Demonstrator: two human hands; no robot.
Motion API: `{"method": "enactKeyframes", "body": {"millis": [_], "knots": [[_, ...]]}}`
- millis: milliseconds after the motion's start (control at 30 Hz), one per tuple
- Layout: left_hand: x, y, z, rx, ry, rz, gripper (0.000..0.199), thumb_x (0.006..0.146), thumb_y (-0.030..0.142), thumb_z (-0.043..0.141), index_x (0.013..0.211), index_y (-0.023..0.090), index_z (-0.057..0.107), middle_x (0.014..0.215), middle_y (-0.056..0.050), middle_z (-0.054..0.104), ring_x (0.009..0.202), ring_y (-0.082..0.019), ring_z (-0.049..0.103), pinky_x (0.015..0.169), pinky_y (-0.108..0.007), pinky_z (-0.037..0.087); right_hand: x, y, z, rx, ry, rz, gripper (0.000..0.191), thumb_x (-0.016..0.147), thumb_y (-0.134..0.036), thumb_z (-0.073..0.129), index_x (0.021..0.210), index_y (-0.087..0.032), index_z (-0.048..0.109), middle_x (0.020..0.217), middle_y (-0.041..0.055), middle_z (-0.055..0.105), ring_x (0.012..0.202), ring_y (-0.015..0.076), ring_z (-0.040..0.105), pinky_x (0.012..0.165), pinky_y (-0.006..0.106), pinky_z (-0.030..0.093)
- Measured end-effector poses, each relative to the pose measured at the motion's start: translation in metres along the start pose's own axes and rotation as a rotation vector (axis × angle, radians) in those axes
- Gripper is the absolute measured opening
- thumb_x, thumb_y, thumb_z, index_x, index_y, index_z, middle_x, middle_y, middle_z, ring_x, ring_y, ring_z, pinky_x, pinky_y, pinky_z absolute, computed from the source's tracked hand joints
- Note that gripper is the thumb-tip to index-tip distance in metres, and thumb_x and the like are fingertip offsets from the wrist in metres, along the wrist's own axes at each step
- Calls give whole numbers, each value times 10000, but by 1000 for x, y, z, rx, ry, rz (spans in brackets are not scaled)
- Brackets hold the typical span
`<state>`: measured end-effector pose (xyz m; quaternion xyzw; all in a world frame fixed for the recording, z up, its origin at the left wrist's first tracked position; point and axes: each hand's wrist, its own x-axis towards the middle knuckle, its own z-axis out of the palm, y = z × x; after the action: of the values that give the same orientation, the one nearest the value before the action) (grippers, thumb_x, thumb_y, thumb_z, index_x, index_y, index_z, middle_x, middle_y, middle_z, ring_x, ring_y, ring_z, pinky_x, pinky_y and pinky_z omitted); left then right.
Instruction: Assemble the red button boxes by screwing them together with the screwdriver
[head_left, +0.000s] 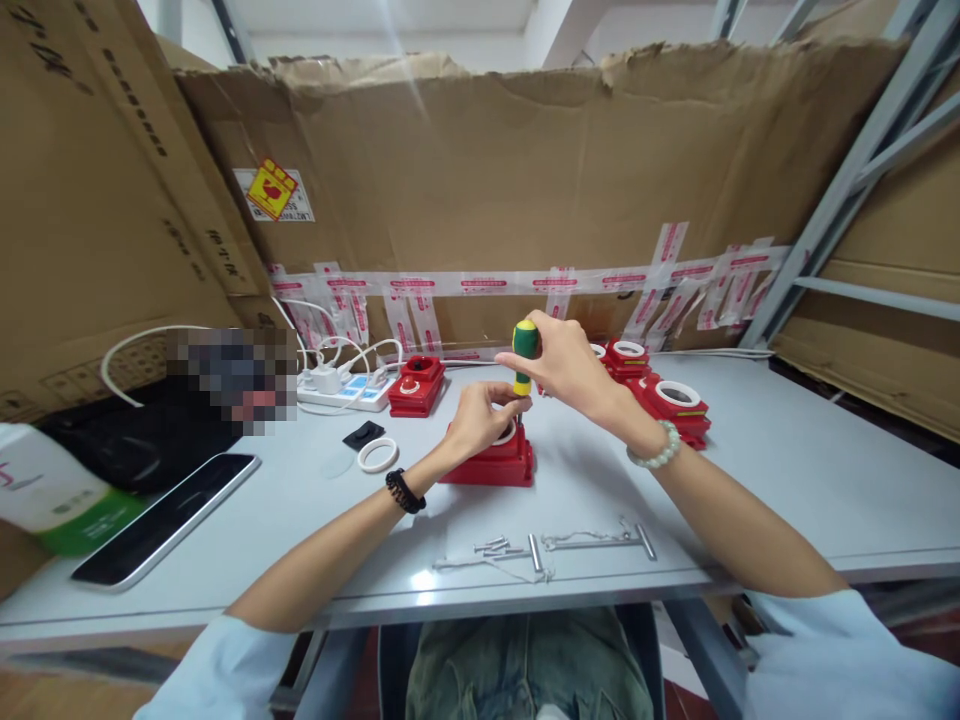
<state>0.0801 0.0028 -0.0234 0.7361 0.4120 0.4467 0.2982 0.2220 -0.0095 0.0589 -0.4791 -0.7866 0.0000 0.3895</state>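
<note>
My right hand [559, 358] grips a screwdriver [526, 342] by its green and yellow handle, which stands upright with the tip down. Below it is a red box [491, 468] with a white ring on top, lying on the table in front of me. My left hand [480, 418] is at the top of this box, its thumb and fingers pinched together close to the screwdriver's shaft. What those fingers hold, if anything, is too small to make out. Near the table's front edge lie several loose screws [492, 546] and two metal T-shaped bars [600, 543] with thin cords.
More red boxes [679, 412] with white rings stand at the right, and another red box [416, 388] at the back left. A loose white ring [378, 455] lies near a black piece [364, 434]. Further left are a power strip [352, 390], a phone [169, 520] and a tissue pack [64, 490].
</note>
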Motion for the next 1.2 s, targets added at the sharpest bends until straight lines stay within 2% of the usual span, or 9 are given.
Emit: {"method": "enactKeyframes", "body": {"millis": [133,267,467,567,733,833,967,1067,1200], "knots": [[-2,4,-5,76,-9,35,211,792,333,654,795,136,730,777,-40,751,738,-211,685,742,-294,501,5,6,-9,205,-152,-82,294,757,-210,680,1030,-175,575,804,17,652,683,156,579,637,293,439],[-2,4,-8,57,-110,60,262,842,355,592,879,139,736,853,-41,758,786,-215,681,719,-281,500,5,8,-10,423,-311,-79,388,791,-142,561,1167,-184,479,873,15,663,754,149,614,648,276,463],[0,-2,-2,7,-20,13,155,779,265,659,793,133,739,789,-60,756,776,-221,693,750,-291,494,-3,-6,-1,73,-33,4,246,737,-281,685,909,-181,540,711,4,607,633,165,550,593,298,409],[-1,0,-3,39,15,19,191,770,314,680,756,128,722,734,-47,735,724,-210,676,719,-288,483,-2,-4,-2,209,-65,-33,202,729,-206,667,894,-175,556,753,23,638,675,165,582,627,298,440],[-1,4,-8,62,-78,87,264,830,362,609,861,127,724,849,-46,743,795,-211,666,719,-277,482,2,7,-1,544,-221,7,398,685,-95,534,1074,-173,502,827,18,668,708,155,622,621,280,468],[0,0,-7,17,-113,63,247,831,329,603,857,125,740,839,-54,755,802,-214,676,736,-277,485,0,6,2,415,-132,21,314,696,-166,570,1001,-187,503,787,-2,636,671,149,583,606,281,445],[1,-3,-3,-16,-16,39,172,775,271,657,770,118,736,773,-61,750,752,-203,679,736,-273,477,-6,2,4,173,-14,-5,286,707,-332,669,900,-185,519,720,-6,600,626,152,532,603,302,425],[1,-1,-4,-11,10,26,191,751,298,685,739,112,724,708,-50,730,683,-192,662,671,-263,468,-7,2,3,278,-45,-37,228,720,-255,638,913,-172,547,764,19,632,685,166,583,637,306,453],[0,4,-11,8,-88,56,235,783,342,658,835,124,732,842,-51,750,793,-214,672,732,-280,479,-6,6,4,537,-134,-28,379,680,-118,536,1057,-163,531,852,32,673,795,176,643,686,303,492]]}}
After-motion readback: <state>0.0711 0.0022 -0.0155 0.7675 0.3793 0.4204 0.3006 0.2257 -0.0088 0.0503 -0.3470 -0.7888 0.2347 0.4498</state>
